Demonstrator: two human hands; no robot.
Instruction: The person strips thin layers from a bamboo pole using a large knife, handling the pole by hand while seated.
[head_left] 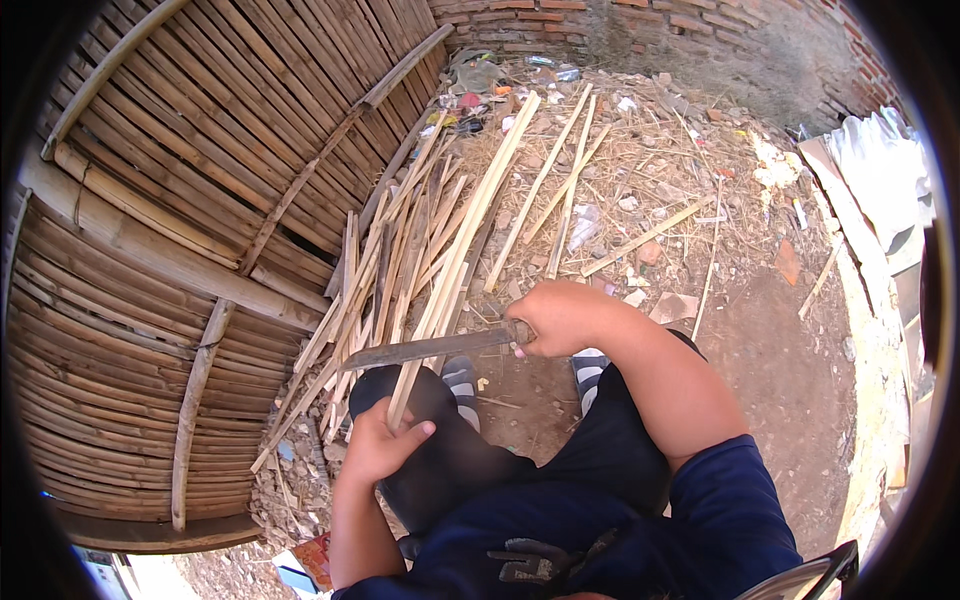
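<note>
Both hands are mid-cut: the left hand (378,445) has its fingers closed round a bamboo strip (455,262) slanting over the knee, the right hand (560,317) grips a long knife (430,349) laid across it, which likely needs steady pressure along the strip.

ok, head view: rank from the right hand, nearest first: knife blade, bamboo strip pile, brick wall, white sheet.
From the right hand:
1. Knife blade, held in it, pointing left.
2. Bamboo strip pile, on the ground just beyond, left.
3. White sheet, far right.
4. Brick wall, at the top, farthest.
</note>
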